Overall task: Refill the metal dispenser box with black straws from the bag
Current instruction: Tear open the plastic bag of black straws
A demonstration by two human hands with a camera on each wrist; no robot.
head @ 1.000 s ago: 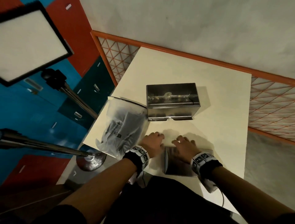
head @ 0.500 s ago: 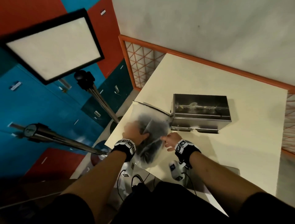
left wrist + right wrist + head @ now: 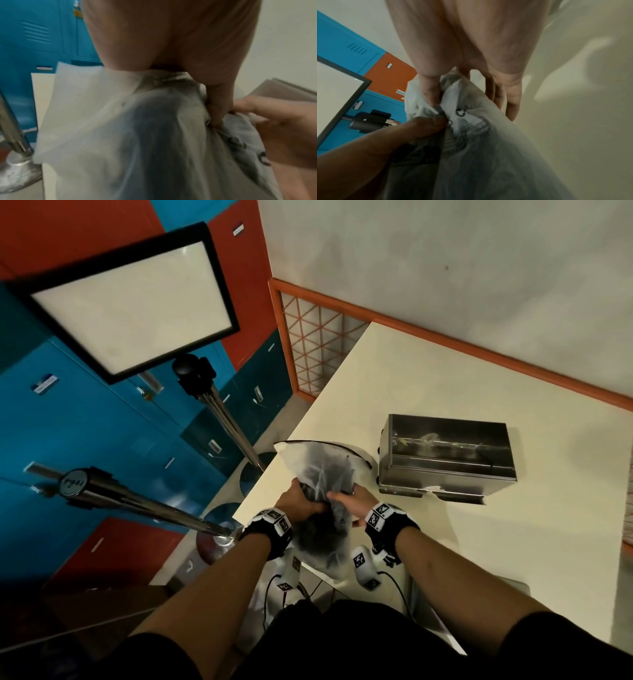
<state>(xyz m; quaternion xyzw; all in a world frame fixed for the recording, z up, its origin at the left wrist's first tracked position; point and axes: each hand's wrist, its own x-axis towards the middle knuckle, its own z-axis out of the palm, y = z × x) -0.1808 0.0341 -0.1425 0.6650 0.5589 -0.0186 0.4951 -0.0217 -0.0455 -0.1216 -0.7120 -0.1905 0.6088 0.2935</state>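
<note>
A frosted plastic bag (image 3: pixel 320 474) of black straws (image 3: pixel 325 532) is held up at the table's near left corner, its dark bundle showing through the film. My left hand (image 3: pixel 301 501) grips the bag's left side, the thumb pressed into the film (image 3: pixel 216 108). My right hand (image 3: pixel 352 501) pinches the bag (image 3: pixel 471 121) with thumb and forefinger, its other fingers straight beside it. The two hands meet at one bunched spot. The open metal dispenser box (image 3: pixel 445 457) stands on the table to the right of the bag, with a clear piece inside.
The cream table (image 3: pixel 513 542) ends at an orange-trimmed wall rail behind. Two stanchion posts (image 3: pixel 226 419) and a framed white sign (image 3: pixel 133 306) stand left of the table, before blue and red lockers. A flat metal lid (image 3: pixel 472 587) lies at the near edge.
Both hands left the table front and the metal lid, went to the bag at the left, took hold of it and lifted it. My view swung left.
</note>
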